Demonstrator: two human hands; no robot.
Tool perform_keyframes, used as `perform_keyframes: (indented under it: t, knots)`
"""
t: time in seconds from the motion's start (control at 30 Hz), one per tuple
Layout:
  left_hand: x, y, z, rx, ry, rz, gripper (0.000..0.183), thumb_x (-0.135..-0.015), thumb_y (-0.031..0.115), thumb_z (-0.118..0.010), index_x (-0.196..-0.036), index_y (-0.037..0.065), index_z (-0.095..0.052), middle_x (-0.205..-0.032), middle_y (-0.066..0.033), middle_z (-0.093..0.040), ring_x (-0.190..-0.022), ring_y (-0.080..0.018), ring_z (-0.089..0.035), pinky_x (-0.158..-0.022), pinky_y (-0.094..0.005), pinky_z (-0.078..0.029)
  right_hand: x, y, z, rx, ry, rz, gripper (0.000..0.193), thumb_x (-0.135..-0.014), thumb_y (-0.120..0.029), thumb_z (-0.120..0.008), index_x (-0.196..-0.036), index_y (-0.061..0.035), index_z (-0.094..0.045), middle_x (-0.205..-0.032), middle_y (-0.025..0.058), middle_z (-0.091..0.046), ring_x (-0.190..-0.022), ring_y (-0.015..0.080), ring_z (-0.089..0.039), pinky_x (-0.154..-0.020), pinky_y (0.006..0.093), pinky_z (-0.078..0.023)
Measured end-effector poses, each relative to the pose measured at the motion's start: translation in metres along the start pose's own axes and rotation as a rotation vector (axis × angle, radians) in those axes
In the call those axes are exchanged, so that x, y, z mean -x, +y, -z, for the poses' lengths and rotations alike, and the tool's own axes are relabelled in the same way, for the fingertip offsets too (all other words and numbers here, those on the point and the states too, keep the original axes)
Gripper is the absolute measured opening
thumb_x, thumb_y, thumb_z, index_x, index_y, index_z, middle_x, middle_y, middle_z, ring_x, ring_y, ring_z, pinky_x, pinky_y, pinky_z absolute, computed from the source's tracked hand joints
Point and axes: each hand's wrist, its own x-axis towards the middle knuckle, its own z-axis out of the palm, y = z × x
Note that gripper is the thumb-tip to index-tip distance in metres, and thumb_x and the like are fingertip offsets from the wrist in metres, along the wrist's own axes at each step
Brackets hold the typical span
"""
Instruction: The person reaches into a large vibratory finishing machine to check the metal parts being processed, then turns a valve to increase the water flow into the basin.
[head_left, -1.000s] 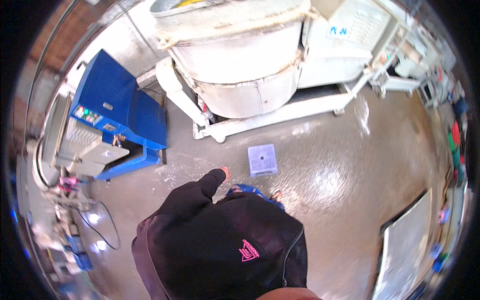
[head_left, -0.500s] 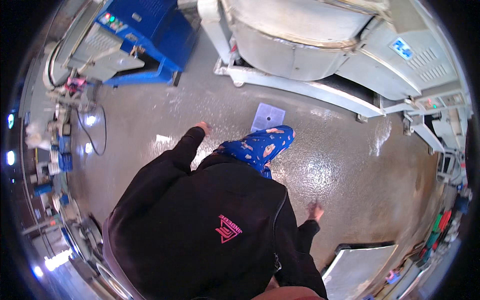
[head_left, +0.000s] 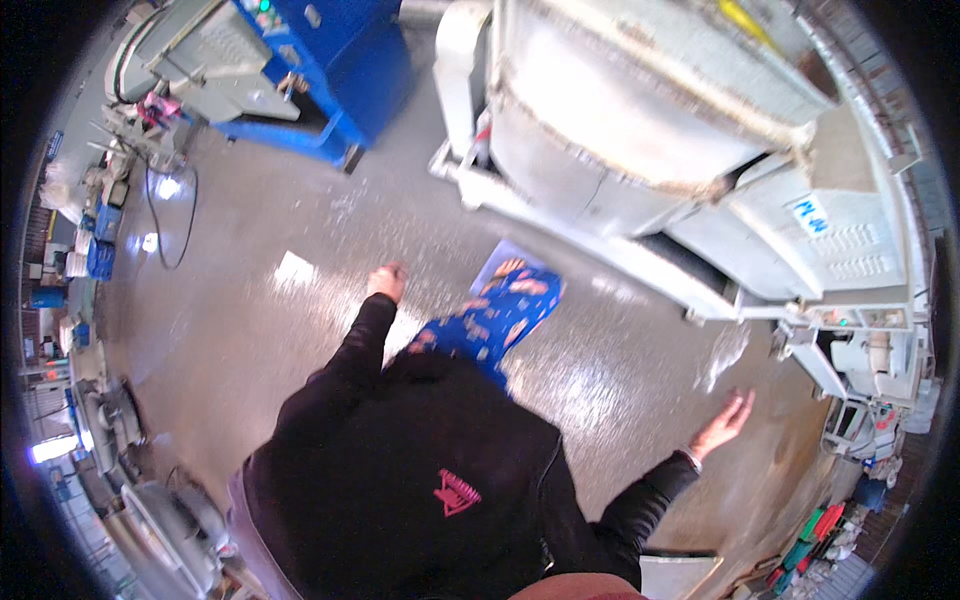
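My left hand (head_left: 387,282) hangs over the wet floor, left of my leg. Its fingers look loosely curled in, and nothing shows in them. Out to the right, my right hand (head_left: 722,425) is held away from my body with its fingers apart and holds nothing. Both arms wear black sleeves. My leg in blue patterned trousers (head_left: 485,325) is stretched forward, the foot over a pale purple square plate (head_left: 490,268) on the floor. The foot and trousers hide part of that plate.
Ahead stands a large white drum-shaped machine (head_left: 600,170) on a frame. A blue machine (head_left: 345,70) is at the far left, with a black cable (head_left: 192,225) lying on the floor nearer left. A flat pale panel (head_left: 680,575) lies low on the right. Shiny wet floor (head_left: 260,380) surrounds me.
My right hand has swung outward and forward to the right, its fingers now clearly apart. My left hand sits lower in view. My foot now covers part of the purple plate.
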Motion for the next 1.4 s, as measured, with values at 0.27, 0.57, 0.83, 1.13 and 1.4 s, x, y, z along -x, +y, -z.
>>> perform_keyframes:
  t: [0.27, 0.57, 0.83, 1.13, 1.4]
  knots:
    - [-0.192, 0.295, 0.274, 0.654, 0.824, -0.459, 0.033, -0.092, 0.025, -0.042, -0.112, 0.002, -0.054, -0.108, -0.0146, -0.056, -0.102, -0.0266, -0.049, -0.09, -0.0345, -0.037, -0.189, -0.227, -0.139, 0.179, -0.061, 1.017, 0.035, -0.087, -0.014, -0.037, -0.111, 0.0062, -0.053, -0.099, 0.0178, -0.057, -0.094, 0.0287, -0.052, -0.089, 0.0371, -0.036]
    - [-0.44, 0.427, 0.379, 0.271, 0.458, -0.345, 0.078, -0.081, 0.059, -0.041, -0.121, -0.008, -0.042, -0.115, -0.0302, -0.048, -0.115, -0.0372, -0.039, -0.1, -0.0416, -0.019, -0.388, -0.306, -0.301, 0.274, -0.617, 0.37, 0.041, -0.092, -0.028, -0.042, -0.121, 0.0006, -0.047, -0.104, 0.0132, -0.059, -0.097, 0.0188, -0.055, -0.087, 0.0297, -0.038]
    - [-0.526, 0.444, 0.368, 0.359, 0.177, -0.175, 0.081, -0.068, 0.048, -0.065, -0.119, -0.01, -0.037, -0.109, -0.031, -0.052, -0.107, -0.0368, -0.051, -0.089, -0.0359, -0.04, -0.412, -0.269, -0.337, 0.953, -0.427, 0.23, 0.048, -0.089, -0.048, -0.035, -0.129, -0.0223, -0.039, -0.108, 0.0154, -0.058, -0.103, 0.0311, -0.054, -0.084, 0.044, -0.042]
    - [-0.523, 0.445, 0.361, 0.659, 0.171, -0.168, 0.046, -0.07, 0.013, -0.061, -0.109, -0.008, -0.05, -0.103, -0.0232, -0.059, -0.098, -0.0304, -0.057, -0.085, -0.0338, -0.042, -0.413, -0.267, -0.33, 1.014, -0.457, 0.202, 0.037, -0.082, -0.039, -0.051, -0.114, -0.0207, -0.056, -0.095, 0.0119, -0.063, -0.092, 0.0299, -0.059, -0.078, 0.0414, -0.046]
    - [-0.543, 0.438, 0.357, 0.678, 0.132, -0.239, 0.038, -0.065, 0.004, -0.064, -0.1, -0.009, -0.055, -0.091, -0.0185, -0.063, -0.08, -0.0246, -0.062, -0.072, -0.034, -0.048, -0.407, -0.272, -0.335, 1.021, -0.404, 0.183, 0.029, -0.078, -0.033, -0.054, -0.101, -0.0203, -0.064, -0.093, 0.0131, -0.063, -0.089, 0.0301, -0.06, -0.077, 0.0399, -0.047]
